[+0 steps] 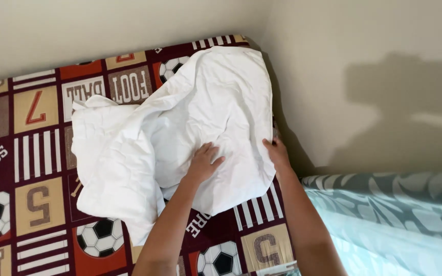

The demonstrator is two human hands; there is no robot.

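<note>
Head view looks down along two bare forearms that reach forward over a bed. Nearest, at the lower right, lies a bedding with a grey-green leaf pattern (400,204); it looks soft and slightly folded, and it is just beside the right forearm, not in the way of the hands. Under the arms is the patterned bed sheet (31,204), dark red with squares that show footballs, stripes and large figures; it looks smooth and is stretched flat.

On this sheet, in the middle of the bed and reaching toward the corner of the room, lies the white cloth (180,128). It is thin, matt and very wrinkled, bunched in loose folds, with an irregular outline; one thick fold hangs toward the lower left. The left hand (203,163) rests flat on top of the cloth near its front part, fingers slightly spread and pressing down. The right hand (277,153) is at the right edge of the cloth, fingers close together and curled around the edge; I cannot tell how firmly it pinches.

Farther away, two plain beige walls (359,61) meet in a corner behind the bed, and a dark shadow falls on the right one.
</note>
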